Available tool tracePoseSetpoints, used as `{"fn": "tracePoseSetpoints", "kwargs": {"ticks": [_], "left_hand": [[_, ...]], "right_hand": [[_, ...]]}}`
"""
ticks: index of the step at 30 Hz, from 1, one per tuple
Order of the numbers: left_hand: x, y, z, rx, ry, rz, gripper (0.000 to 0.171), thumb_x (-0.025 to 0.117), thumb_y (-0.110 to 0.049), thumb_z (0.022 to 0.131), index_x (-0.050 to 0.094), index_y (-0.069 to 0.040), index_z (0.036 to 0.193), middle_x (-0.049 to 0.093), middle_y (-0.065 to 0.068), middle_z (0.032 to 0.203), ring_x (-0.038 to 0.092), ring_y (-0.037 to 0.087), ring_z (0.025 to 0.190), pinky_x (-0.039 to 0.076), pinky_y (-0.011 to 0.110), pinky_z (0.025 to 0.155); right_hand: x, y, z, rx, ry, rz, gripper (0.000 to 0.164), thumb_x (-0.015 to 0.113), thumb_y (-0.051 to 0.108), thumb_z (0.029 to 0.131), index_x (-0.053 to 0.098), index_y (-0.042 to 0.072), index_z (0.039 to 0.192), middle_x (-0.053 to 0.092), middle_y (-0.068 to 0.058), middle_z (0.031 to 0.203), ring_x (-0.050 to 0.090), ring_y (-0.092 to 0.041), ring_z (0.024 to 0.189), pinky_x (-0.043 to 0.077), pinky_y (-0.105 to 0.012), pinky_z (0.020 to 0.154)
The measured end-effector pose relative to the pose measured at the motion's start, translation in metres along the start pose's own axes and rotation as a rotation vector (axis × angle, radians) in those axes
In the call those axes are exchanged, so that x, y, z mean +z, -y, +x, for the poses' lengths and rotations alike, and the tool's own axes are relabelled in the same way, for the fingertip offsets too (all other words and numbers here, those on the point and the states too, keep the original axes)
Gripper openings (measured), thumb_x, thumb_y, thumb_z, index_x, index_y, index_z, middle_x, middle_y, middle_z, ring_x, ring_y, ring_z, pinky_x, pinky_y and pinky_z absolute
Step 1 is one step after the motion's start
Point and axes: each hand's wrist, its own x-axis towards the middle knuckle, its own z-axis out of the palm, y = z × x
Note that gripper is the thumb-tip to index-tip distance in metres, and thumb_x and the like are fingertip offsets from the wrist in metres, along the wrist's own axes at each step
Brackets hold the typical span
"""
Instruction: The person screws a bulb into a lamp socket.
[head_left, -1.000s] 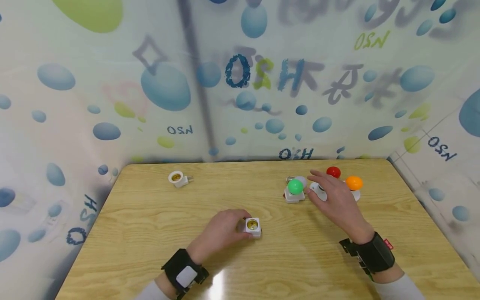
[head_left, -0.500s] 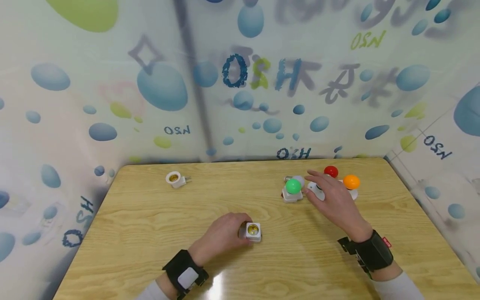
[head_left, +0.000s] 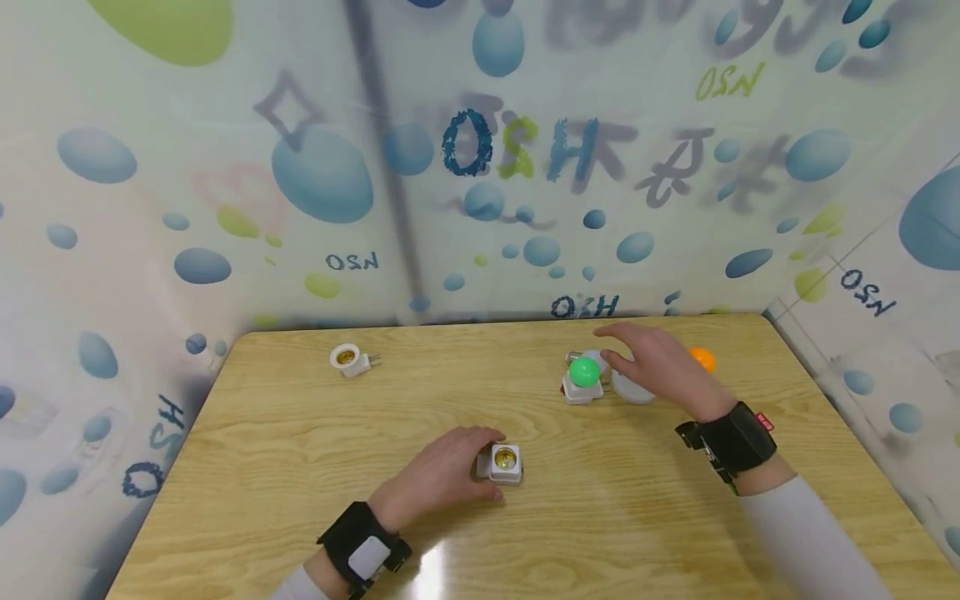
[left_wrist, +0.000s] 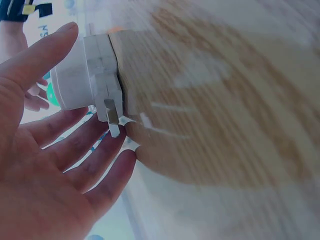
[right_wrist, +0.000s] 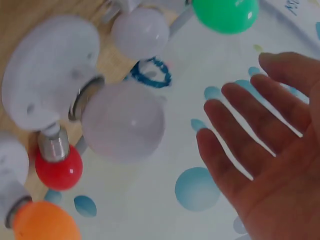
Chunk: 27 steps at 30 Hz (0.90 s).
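My left hand point(head_left: 442, 468) rests around a small white plug-in bulb socket point(head_left: 506, 475), brass thread facing up, on the wooden table. Its thumb and fingers are spread either side without gripping; the left wrist view shows the socket's flat prongs point(left_wrist: 112, 112) over the loose fingers. My right hand point(head_left: 660, 362) hovers open over the bulbs at the back right and holds nothing. In the right wrist view, its straight fingers are beside a white bulb point(right_wrist: 122, 122) fitted in a round white base point(right_wrist: 45, 70). The hand mostly hides that bulb in the head view.
A green bulb point(head_left: 584, 372) stands in a white socket point(head_left: 582, 392), with a loose white bulb point(head_left: 596, 358) behind. A red bulb point(right_wrist: 59, 167) and an orange bulb point(right_wrist: 45, 222) are near the round base. Another plug-in socket point(head_left: 349, 360) lies back left. A patterned curtain point(head_left: 480, 242) borders the table.
My left thumb and fingers have spread away from the socket, which stays put. My right hand has risen slightly towards the back and now covers the red bulb in the head view.
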Motion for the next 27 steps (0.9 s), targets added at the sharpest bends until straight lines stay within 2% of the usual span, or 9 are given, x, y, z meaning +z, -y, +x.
{"fn": "tracePoseSetpoints", "kwargs": {"ticks": [8,14,20,27], "left_hand": [[0.001,0.003,-0.001,0.001,-0.003,0.002,0.071,0.077,-0.043,0.075,0.055,-0.01,0.134,0.059,0.003,0.128,0.053,0.018,0.116,0.04,0.037,0.1],[0.0,0.003,-0.002,0.007,-0.002,-0.014,0.069,0.077,-0.041,0.077,0.055,-0.01,0.134,0.059,0.001,0.126,0.053,0.016,0.116,0.04,0.036,0.1],[-0.003,0.004,-0.004,0.013,-0.029,-0.04,0.066,0.077,-0.04,0.077,0.056,-0.011,0.133,0.062,0.001,0.123,0.055,0.015,0.113,0.043,0.036,0.097],[-0.005,0.007,-0.008,0.001,-0.068,0.011,0.066,0.076,-0.043,0.077,0.057,-0.012,0.132,0.063,0.001,0.123,0.056,0.018,0.114,0.043,0.039,0.098]], "right_hand": [[0.002,-0.014,0.024,-0.039,0.206,-0.077,0.038,0.066,0.016,0.091,0.062,0.005,0.127,0.061,-0.012,0.124,0.058,-0.029,0.109,0.049,-0.044,0.087],[0.008,-0.017,0.031,-0.037,0.293,-0.102,0.04,0.066,0.019,0.09,0.062,0.005,0.127,0.06,-0.012,0.126,0.056,-0.03,0.113,0.047,-0.044,0.09],[0.013,-0.018,0.034,-0.026,0.345,-0.156,0.041,0.068,0.023,0.089,0.063,0.006,0.126,0.062,-0.011,0.124,0.058,-0.03,0.111,0.048,-0.045,0.09],[0.017,-0.019,0.038,-0.024,0.361,-0.195,0.041,0.071,0.021,0.086,0.065,0.007,0.123,0.065,-0.009,0.119,0.061,-0.028,0.105,0.049,-0.045,0.088]]}}
